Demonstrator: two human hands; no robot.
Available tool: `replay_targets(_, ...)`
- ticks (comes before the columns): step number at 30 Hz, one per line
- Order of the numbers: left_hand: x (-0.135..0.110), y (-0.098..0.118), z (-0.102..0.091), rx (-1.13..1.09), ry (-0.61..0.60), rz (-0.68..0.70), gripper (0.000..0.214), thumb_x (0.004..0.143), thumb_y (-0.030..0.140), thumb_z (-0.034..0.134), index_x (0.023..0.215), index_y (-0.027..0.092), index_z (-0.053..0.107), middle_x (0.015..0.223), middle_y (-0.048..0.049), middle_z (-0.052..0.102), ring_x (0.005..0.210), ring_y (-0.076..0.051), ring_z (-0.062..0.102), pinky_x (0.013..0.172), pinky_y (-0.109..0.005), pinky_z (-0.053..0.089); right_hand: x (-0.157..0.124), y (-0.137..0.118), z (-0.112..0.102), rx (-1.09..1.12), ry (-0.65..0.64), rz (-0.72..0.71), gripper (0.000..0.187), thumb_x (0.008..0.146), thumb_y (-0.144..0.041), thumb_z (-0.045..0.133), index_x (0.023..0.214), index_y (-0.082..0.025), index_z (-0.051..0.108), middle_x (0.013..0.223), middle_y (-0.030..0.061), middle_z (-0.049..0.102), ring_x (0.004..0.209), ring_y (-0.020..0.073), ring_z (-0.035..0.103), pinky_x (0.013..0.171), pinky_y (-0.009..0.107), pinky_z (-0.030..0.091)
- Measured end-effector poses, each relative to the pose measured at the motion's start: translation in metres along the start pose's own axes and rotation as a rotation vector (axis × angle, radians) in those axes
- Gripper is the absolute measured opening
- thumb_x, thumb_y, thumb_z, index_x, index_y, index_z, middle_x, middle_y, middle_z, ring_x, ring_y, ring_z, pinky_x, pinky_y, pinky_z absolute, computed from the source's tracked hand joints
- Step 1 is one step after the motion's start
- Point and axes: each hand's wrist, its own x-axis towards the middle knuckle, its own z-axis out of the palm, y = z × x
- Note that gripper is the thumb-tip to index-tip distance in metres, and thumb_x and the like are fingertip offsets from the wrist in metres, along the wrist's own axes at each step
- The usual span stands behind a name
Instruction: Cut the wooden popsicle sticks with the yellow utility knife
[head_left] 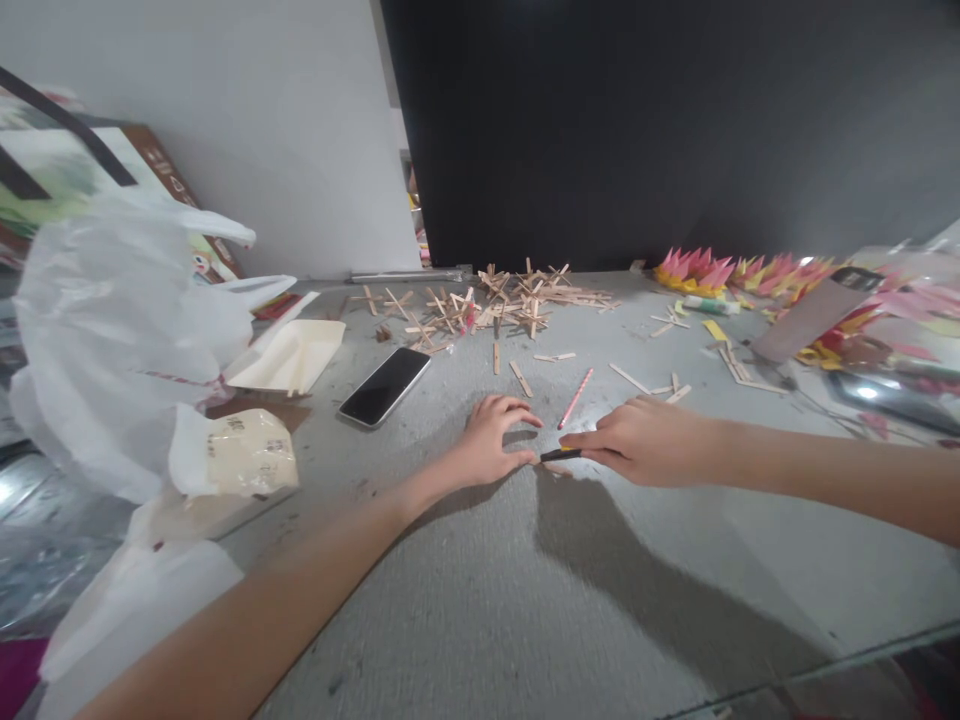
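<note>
Far left: a crumpled white translucent plastic bag (112, 330) on the grey tabletop (450, 600). Beside it, a cream package wrapped in clear tape (253, 450) and, farther back, a shallow cream open tray (311, 350). Next, a black-screened phone with a silver edge (385, 388), lying face up at a slant.

Left hand (499, 440) rests low at centre, thumb and fingers parted in a loose curve; thumb tip close to the blade end of a slim black-and-yellow cutter-like tool (562, 455). Cannot tell whether the thumb presses anything. Behind, a heap of flat pale wooden sticks (517, 300). A small pale wooden strip (556, 470) lies just under the tool, partly hidden. Past the tool, a thin pink patterned rod (575, 398).

Right hand (637, 440) pinches the tool, fingers closed round its handle. Far right, back: pink-and-yellow folded-paper flowers (694, 270).
</note>
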Motion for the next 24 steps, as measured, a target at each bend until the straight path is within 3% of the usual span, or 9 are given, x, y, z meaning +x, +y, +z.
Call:
replay_targets(17,-0.001,0.001,0.002,-0.013,0.014,-0.003,0.035,0.084,0.027,0.082,0.117,0.029,0.073,0.146,-0.0086,0.057,0.142,-0.032,0.048,0.121,-0.055,0.038,-0.001,-0.006,-0.003,-0.059,-0.024,-0.002,0.041,0.108,-0.026,0.046,0.138,-0.035,0.072,0.073,0.0034,0.074,0.055,0.0174,0.063,0.058,0.028,0.032)
replay_targets(24,-0.001,0.001,0.002,-0.039,-0.003,-0.023,0.036,0.083,0.029,0.083,0.118,0.029,0.074,0.147,-0.0092,0.056,0.143,-0.033,0.047,0.122,-0.057,0.037,0.010,-0.018,-0.016,-0.111,-0.084,0.012,0.038,0.101,-0.019,0.053,0.128,-0.027,0.078,0.070,0.0060,0.073,0.057,0.0191,0.063,0.061,0.029,0.034)
